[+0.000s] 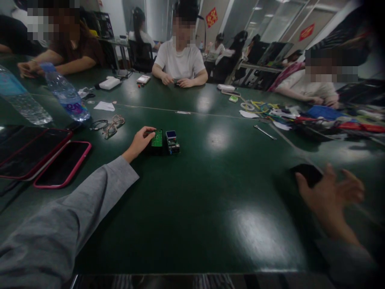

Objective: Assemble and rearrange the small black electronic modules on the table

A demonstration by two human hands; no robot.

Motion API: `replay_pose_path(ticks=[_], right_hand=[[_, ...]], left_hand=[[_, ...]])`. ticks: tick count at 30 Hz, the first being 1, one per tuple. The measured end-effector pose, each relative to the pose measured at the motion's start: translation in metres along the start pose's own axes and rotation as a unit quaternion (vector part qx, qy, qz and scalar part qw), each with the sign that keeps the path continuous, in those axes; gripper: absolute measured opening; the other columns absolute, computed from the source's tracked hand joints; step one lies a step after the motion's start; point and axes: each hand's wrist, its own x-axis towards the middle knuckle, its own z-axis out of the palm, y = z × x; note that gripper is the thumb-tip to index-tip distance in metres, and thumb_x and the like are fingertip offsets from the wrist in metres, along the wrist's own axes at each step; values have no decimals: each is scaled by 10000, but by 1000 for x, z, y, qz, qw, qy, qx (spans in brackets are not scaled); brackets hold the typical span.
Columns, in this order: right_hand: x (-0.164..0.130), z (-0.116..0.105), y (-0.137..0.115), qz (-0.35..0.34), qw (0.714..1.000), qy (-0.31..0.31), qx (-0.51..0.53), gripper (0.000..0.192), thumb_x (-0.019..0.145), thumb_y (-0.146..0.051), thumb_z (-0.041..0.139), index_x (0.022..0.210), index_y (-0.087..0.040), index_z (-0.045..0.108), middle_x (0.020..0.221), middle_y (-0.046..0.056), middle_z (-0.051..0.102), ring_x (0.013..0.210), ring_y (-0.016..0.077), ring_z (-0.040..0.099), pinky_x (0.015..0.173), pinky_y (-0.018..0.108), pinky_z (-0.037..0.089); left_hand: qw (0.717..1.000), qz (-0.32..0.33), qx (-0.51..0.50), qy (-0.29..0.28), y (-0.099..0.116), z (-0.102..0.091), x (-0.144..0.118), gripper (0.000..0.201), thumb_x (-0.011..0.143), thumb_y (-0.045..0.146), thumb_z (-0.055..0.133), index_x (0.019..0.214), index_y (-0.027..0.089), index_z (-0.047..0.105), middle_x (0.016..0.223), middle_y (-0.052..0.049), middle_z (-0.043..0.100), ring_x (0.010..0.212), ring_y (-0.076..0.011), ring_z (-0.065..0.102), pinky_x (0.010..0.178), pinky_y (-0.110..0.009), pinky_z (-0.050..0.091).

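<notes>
Here, reading from the left, I see two water bottles (64, 94) lying near the table's (210, 208) far-left edge, phones in pink cases (61, 164) below them, and a pair of glasses (112, 125) just beyond. My left hand (140, 142), grey sleeve stretched well out, has thumb and forefinger closed lightly on the near-left edge of the green circuit board (157, 138), which sits mid-table on a dark block. I judge this to be the pick-up or steadying step; the next move calls for a firmer pinch on the board's edges without nudging the small blue-topped module (172, 141) touching its right side. The board's long axis runs away from me, slightly tilted, its face upward. Farther right lies a wrench (264, 132). My right hand (331, 196) is blurred, fingers spread wide, holding nothing, beside a dark object (308, 174).
</notes>
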Motion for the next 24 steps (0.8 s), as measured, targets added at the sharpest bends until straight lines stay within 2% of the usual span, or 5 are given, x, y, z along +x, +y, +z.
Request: replay_pose_path(ticks=[5,8,11,15,24], right_hand=[[3,56,-169,-81,990,-101,56,628,933,-538,465,1496,-282,359,1494,181,365,1388,415,323,1076,665,285],[-5,88,-273,-198,936,-227,181,614,945,-462,492,1507,-315,294,1549,118,304,1412,377,311,1088,624,330],[-7,114,-337,-229,901,-259,264,605,897,-422,584,1456,-351,365,1541,78,304,1414,364,312,1094,615,369],[-1,130,-356,-200,891,-272,304,468,897,-288,543,1361,-294,478,1499,97,325,1280,334,476,988,573,499],[6,134,-320,-55,892,-255,368,352,928,-219,419,1265,-207,520,1189,111,605,1090,248,585,981,469,482]], left_hand=[[1000,-1,5,-1,-1,-1,0,302,857,371,610,1106,202,637,1109,-74,654,1005,-222,613,886,-406,517],[1000,1,0,-2,0,-1,0,302,857,373,612,1100,196,638,1102,-75,659,986,-219,620,883,-405,519],[1000,5,-4,-1,2,-1,-1,291,854,360,612,1088,187,634,1107,-75,661,977,-214,626,893,-405,520],[1000,7,-6,-4,5,0,-1,275,857,347,606,1078,185,629,1110,-75,660,975,-212,630,897,-407,521],[1000,-4,-4,-3,7,0,-1,288,860,352,609,1088,179,632,1078,-75,662,961,-210,627,870,-390,521]])
